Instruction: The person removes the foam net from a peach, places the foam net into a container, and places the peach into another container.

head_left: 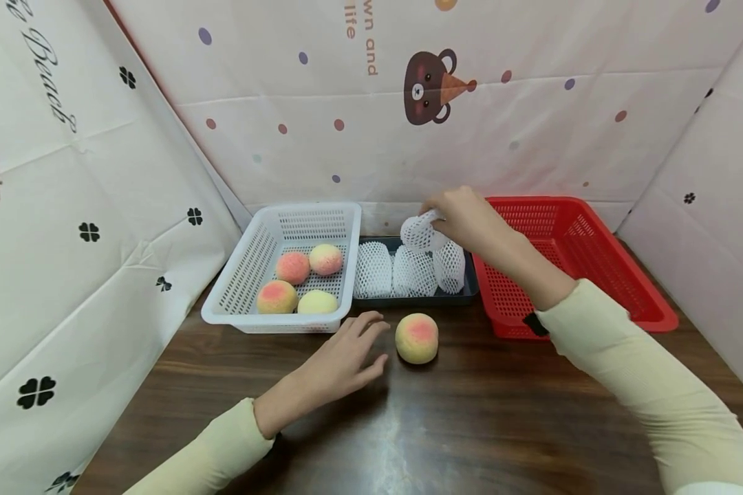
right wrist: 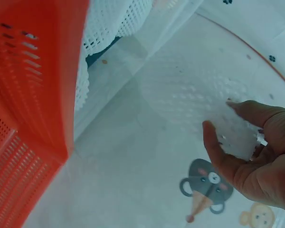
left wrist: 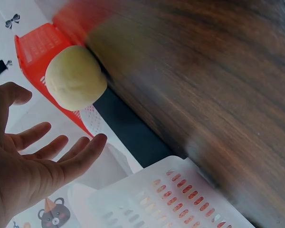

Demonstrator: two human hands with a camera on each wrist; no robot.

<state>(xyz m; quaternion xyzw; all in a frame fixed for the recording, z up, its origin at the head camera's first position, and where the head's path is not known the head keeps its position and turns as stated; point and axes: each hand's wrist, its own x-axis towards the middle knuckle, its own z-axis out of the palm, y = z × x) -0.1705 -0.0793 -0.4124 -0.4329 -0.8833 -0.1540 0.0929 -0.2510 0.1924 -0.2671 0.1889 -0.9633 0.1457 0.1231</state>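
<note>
My right hand [head_left: 470, 220] pinches a white foam fruit net [head_left: 420, 235] above the dark tray [head_left: 416, 301]. In the right wrist view this foam net [right wrist: 190, 99] hangs between the thumb and fingers, blurred and pale against the backdrop. More white foam nets [head_left: 373, 269] lie side by side in the tray. Over the table, my left hand [head_left: 340, 357] has its fingers spread and holds nothing. Just right of its fingertips sits a yellow and pink peach [head_left: 417, 339]. The left wrist view shows the peach [left wrist: 76, 78] beyond the loosely bent fingers.
Left of the tray stands a white basket [head_left: 232, 319] with several peaches [head_left: 276, 297] in it. A red basket [head_left: 625, 268] stands right of the tray, partly behind my right forearm. Printed cloth [head_left: 297, 151] walls the back and sides of the brown wooden table [head_left: 458, 426].
</note>
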